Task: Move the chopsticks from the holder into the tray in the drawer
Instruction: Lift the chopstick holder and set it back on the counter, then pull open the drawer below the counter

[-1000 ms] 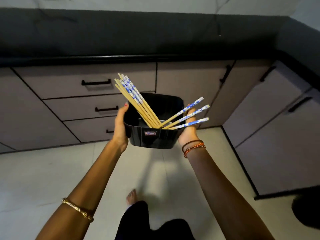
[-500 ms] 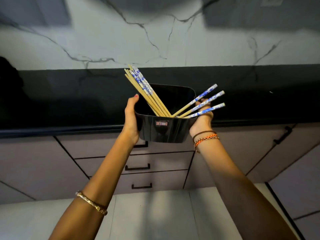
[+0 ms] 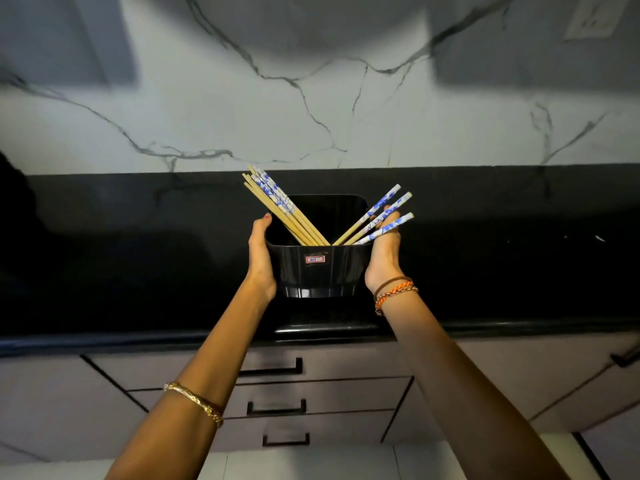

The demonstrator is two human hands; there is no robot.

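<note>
A black square holder [image 3: 320,271] with a small red label sits on or just above the black countertop [image 3: 502,265]; I cannot tell if it touches. My left hand [image 3: 260,252] grips its left side and my right hand [image 3: 382,252] grips its right side. Several wooden chopsticks with blue-and-white tops [image 3: 273,199] lean out over the left rim. Three more chopsticks [image 3: 379,216] fan out over the right rim, across my right fingers. The drawers [image 3: 277,407] below the counter are closed, and no tray shows.
A white marble-patterned wall [image 3: 311,98] rises behind the counter. Below the counter edge are grey cabinet fronts with black handles [image 3: 273,370], three stacked drawers in the middle. A pale tiled floor [image 3: 311,462] lies at the bottom. A wall socket [image 3: 592,19] is at the top right.
Both hands have carried the holder with the chopsticks up from in front of the drawers to the countertop. My view has tilted upward to the counter and wall.
</note>
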